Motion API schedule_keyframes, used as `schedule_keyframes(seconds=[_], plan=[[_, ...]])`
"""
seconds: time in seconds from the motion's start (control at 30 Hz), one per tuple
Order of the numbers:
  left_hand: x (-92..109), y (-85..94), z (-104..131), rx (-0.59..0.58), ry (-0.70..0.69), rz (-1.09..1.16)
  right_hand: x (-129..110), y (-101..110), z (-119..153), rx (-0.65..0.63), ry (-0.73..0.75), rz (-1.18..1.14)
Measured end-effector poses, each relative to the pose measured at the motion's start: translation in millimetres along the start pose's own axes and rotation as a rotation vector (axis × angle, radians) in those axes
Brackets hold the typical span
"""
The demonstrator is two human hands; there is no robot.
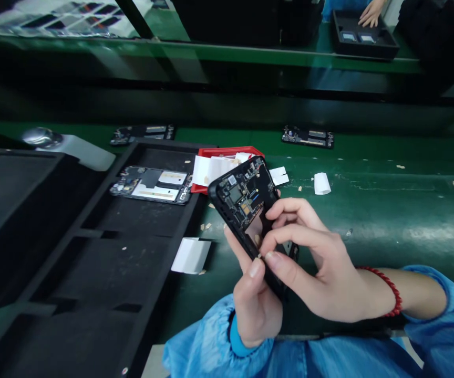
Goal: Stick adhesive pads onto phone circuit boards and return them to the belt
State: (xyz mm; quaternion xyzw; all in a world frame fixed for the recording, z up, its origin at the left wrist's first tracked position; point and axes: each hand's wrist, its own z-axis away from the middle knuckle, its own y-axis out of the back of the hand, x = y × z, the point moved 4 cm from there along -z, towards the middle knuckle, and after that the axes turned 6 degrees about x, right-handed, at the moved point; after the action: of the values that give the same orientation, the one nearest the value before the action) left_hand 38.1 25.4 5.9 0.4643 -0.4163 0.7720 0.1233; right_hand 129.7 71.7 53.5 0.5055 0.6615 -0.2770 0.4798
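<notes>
An opened phone body (243, 197), its circuit board showing, is tilted up in the middle of the view. My left hand (256, 299) grips it from below and the side, thumb on its near edge. Over its lower part is my right hand (321, 262), thumb and index finger pinched together at the edge near my left thumb. Whatever lies between those fingertips is too small to make out. Behind the phone sits a red tray (230, 151) with white paper pieces.
A black compartment tray (164, 252) at left holds another opened phone (152, 185). Two more phone bodies (308, 137) lie at the back. A white paper (191, 255), a bottle (87, 151) and small scraps are around. Far right, another person's hand (372, 13) touches a black tray (364, 50).
</notes>
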Motion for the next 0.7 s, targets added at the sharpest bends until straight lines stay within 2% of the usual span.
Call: schedule_keyframes(seconds=[0.1,0.17,0.23,0.33,0.43,0.57,0.63,0.7], plan=[[-1.3,-5.9,-1.3,0.042,0.042,0.063,5.9,2.0,-2.5,-0.051,-0.115,-0.09],[-0.2,-5.3,-3.1,-0.008,0.025,0.058,9.7,3.7,-4.5,-0.067,-0.196,-0.135],[-0.4,0.7,-4.9,-0.085,-0.011,0.021,11.9,4.6,-5.5,-0.036,-0.216,-0.158],[-5.8,14.4,-5.9,-0.2,-0.017,-0.055,14.3,2.7,-3.9,0.036,-0.179,-0.155],[-10.0,24.7,-5.8,-0.255,-0.003,-0.104,15.8,-0.9,-2.5,0.038,-0.161,-0.129],[-6.6,25.4,-8.6,-0.228,0.03,-0.112,6.3,6.9,-7.0,0.006,-0.021,0.008],[-3.6,22.1,-11.8,-0.205,0.065,-0.104,-0.9,17.7,-6.6,0.056,0.079,0.144],[0.3,19.2,-16.2,-0.173,0.057,-0.12,-3.1,28.0,0.6,0.111,0.074,0.215]])
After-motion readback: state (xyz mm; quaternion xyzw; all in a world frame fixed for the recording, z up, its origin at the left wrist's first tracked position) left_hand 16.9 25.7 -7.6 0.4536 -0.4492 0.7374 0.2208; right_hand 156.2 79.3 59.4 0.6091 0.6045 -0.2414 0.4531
